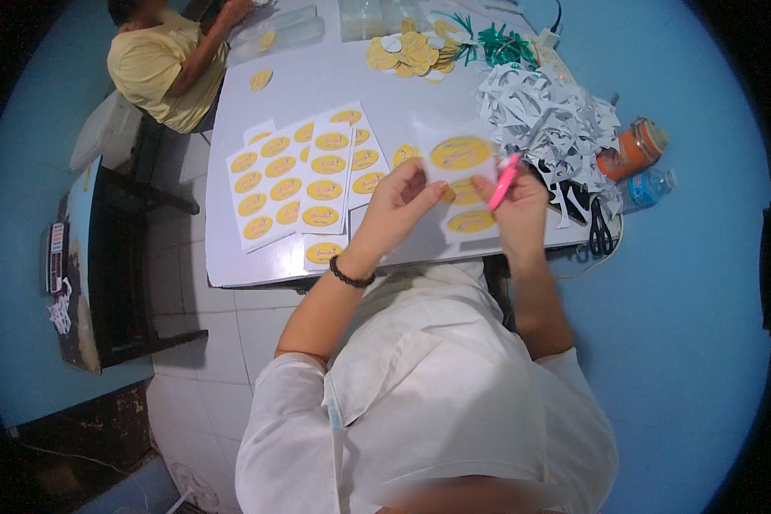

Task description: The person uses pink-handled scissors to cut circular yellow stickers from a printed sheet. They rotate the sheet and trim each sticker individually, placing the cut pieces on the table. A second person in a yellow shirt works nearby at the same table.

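A white paper strip of yellow oval labels (460,154) is raised above the table's front edge, slightly blurred. My left hand (399,204) pinches its left side between thumb and fingers. At the strip's right side, my right hand (522,209) holds a pink-handled cutting tool (505,182), and the thumb touches the paper. Blur hides the tool's blade. To the left lie printed label sheets (270,186), with narrower label strips (324,180) stacked over them. Just behind my left hand, a few cut oval labels (405,154) rest on the white table (283,270).
White paper offcuts (546,115) are heaped at right, beside black scissors (599,228), an orange jar (633,148) and a plastic bottle (649,189). Farther back lie cut labels (414,54), green ribbon (504,45) and clear plastic bags (360,19). A person (164,67) sits at far left.
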The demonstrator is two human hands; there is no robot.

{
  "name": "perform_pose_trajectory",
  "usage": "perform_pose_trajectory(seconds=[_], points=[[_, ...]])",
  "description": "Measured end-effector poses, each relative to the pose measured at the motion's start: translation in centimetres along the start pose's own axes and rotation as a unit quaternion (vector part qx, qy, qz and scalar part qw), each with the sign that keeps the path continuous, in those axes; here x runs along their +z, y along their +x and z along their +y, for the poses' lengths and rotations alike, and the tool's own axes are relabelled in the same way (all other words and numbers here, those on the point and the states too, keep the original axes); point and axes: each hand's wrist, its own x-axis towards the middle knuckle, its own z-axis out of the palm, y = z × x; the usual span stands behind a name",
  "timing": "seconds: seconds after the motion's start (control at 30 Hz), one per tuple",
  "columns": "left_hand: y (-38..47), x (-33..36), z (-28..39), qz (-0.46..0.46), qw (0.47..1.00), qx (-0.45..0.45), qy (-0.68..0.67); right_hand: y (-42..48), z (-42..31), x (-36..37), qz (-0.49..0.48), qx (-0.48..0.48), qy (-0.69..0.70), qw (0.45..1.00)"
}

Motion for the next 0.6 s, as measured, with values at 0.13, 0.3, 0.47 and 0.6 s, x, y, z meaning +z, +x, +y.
perform_pose_trajectory(seconds=[0.13, 0.3, 0.47, 0.6], points=[[-0.7, -0.2, 1.7, 0.118, 0.991, 0.056, -0.002, -1.2, 0.8, 1.8, -0.079, 0.008, -0.040, 0.996], [-2.1, -2.7, 4.1, 0.150, 0.986, 0.063, 0.021, -1.5, -0.7, 1.7, -0.260, 0.144, -0.027, 0.955], [-3.1, -3.2, 5.1, 0.145, 0.988, 0.045, 0.001, -1.9, -1.3, 2.9, -0.313, 0.193, -0.014, 0.930], [-3.4, -3.1, 5.4, 0.149, 0.988, 0.041, -0.013, -1.8, -1.2, 3.4, -0.327, 0.170, 0.023, 0.929]])
